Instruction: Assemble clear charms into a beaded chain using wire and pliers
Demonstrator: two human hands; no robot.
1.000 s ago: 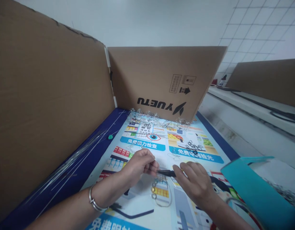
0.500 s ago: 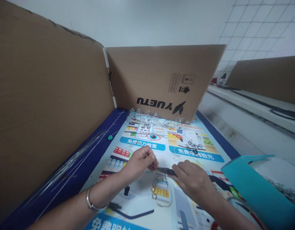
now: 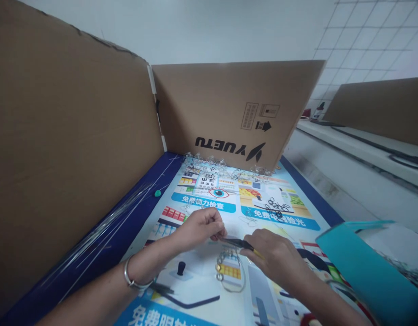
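My right hand (image 3: 275, 251) is closed round the handles of black-jawed pliers (image 3: 239, 243); a bit of yellow handle shows. The jaws point left, their tips at the fingers of my left hand (image 3: 205, 226). Those fingers are pinched together on something too small to make out. Just below the jaws is a loop of thin wire (image 3: 242, 283) with several small round metal pieces (image 3: 218, 268) along its left side. Whether the loop hangs or lies on the sheet I cannot tell.
A printed sheet (image 3: 195, 276) covers the blue table. Long thin wires (image 3: 103, 231) lie at left, near a green lump (image 3: 158, 193). Black rings (image 3: 277, 210) and clear wire-like pieces (image 3: 209, 165) lie farther back. Cardboard panels (image 3: 222, 99) stand around; a teal box (image 3: 368, 267) is at right.
The yellow handle of the pliers now shows beside my right hand, whose grip has shifted slightly. My left hand keeps its pinch. The whole view has shifted a little.
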